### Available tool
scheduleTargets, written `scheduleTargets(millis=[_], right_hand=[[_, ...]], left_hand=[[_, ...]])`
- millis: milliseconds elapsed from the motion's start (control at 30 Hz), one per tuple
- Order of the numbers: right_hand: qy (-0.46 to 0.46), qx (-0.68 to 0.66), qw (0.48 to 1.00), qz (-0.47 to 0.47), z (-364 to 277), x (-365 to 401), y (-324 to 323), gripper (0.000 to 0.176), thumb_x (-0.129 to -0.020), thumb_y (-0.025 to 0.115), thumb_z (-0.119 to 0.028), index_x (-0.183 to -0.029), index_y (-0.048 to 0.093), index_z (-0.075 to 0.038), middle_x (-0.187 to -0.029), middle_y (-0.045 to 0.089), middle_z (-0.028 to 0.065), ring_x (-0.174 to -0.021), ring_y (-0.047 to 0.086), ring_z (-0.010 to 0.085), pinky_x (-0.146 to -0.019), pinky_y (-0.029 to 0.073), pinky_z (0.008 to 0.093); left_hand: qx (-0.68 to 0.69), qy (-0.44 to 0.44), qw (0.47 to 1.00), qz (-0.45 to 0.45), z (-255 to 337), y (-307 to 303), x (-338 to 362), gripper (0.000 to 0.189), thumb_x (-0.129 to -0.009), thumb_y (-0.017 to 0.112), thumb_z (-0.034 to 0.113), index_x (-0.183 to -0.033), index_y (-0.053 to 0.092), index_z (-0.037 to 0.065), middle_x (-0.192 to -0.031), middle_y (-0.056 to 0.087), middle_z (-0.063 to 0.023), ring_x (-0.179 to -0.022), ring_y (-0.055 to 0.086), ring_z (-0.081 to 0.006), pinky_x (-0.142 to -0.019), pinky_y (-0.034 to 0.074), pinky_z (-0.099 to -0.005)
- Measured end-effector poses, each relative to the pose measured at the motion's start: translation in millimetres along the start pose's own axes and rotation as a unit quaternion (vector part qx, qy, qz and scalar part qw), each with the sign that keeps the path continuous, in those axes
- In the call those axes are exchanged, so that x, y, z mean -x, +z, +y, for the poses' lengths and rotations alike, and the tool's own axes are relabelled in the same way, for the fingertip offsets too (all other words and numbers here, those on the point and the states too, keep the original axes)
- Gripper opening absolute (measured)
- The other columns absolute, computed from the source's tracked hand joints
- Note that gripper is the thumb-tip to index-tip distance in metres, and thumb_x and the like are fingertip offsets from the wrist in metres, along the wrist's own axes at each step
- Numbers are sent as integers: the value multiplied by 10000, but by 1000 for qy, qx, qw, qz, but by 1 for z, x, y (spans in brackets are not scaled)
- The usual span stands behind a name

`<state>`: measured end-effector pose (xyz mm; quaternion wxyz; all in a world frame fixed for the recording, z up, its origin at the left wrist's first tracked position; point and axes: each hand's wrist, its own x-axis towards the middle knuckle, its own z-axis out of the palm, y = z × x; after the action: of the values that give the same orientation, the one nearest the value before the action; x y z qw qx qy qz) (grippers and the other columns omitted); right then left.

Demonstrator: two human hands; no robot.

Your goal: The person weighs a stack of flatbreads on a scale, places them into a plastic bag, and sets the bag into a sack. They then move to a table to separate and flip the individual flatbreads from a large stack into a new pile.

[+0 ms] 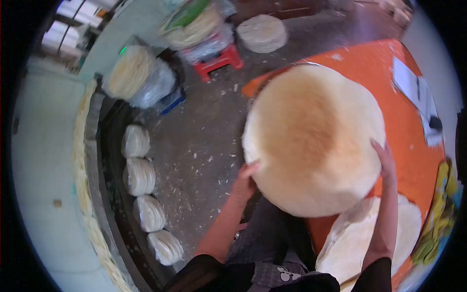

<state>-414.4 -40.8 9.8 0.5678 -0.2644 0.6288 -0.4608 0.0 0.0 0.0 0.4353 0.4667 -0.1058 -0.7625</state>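
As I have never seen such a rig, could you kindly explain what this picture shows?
There is no robot here: a person wears a head camera looking forward and down, and it took this single picture. Their left hand and right hand hold a large, pale round piece with a browned middle, gripping opposite sides. The orange surface behind it bears broad pale sheets and some papers. Across the grey floor stands a red stool, loaded with something pale in plastic.
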Motion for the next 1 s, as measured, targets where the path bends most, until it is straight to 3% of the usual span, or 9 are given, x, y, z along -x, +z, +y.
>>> scheduleTargets(millis=[67,100,400,600,767,833,900,967,1000], right_hand=[[36,-44,996,-69,16,15,-49,586,-748,625,-175,-1237,358,6,-1136,508,111,-1009,510,199,-856,419,318],[45,3,997,-61,-25,-29,-17,592,-744,626,-193,-1233,361,11,-1140,505,112,-1016,506,205,-863,414,325],[172,-37,982,-73,-16,-54,-16,660,-676,662,-266,-1202,386,21,-1138,498,115,-1037,487,242,-883,400,368],[115,-26,993,20,7,-39,-13,624,-614,688,-239,-1132,444,9,-1020,539,100,-929,520,249,-837,413,378],[100,-9,994,46,-42,-22,16,603,-617,647,-250,-1123,446,11,-947,553,125,-884,526,253,-795,419,368],[112,67,982,135,-79,8,46,599,-635,619,-271,-1133,438,10,-961,546,148,-889,524,264,-782,426,373],[35,275,937,214,-93,19,39,646,-668,582,-369,-1166,425,11,-1057,516,163,-932,509,287,-826,406,379],[17,176,977,122,-87,8,-18,633,-685,566,-371,-1174,421,3,-1068,511,156,-919,513,287,-825,407,382],[5,143,983,117,-104,13,3,629,-682,570,-362,-1171,422,4,-1061,512,157,-915,514,287,-819,410,381]], left_hand=[[-69,2,997,35,-32,20,27,605,-725,622,283,-1216,378,26,-1162,487,-120,-1079,468,-229,-920,370,-383],[-53,6,999,0,23,18,-18,586,-723,630,249,-1206,389,20,-1145,500,-114,-1059,483,-221,-902,389,-377],[-10,-39,999,29,39,8,-30,635,-629,734,150,-1162,417,10,-1070,544,-89,-972,529,-186,-854,421,-321],[-28,-51,998,0,60,2,-30,669,-614,725,98,-1195,399,34,-1102,530,-104,-979,533,-208,-847,435,-345],[-36,-22,999,-3,55,15,-23,643,-622,733,104,-1184,425,40,-1075,545,-72,-960,529,-166,-851,423,-318],[-32,-14,999,-20,69,24,-16,616,-634,730,103,-1176,445,40,-1068,547,-53,-956,520,-143,-854,415,-301],[-19,-7,999,-41,82,29,-9,574,-643,725,104,-1154,472,31,-1051,554,-43,-940,522,-129,-849,418,-296],[-52,16,997,-60,100,29,-5,567,-656,718,104,-1160,471,26,-1041,555,-35,-924,522,-121,-839,422,-288],[-39,40,995,-83,107,25,-9,585,-664,717,112,-1179,454,25,-1042,552,-32,-924,517,-116,-837,419,-285]])
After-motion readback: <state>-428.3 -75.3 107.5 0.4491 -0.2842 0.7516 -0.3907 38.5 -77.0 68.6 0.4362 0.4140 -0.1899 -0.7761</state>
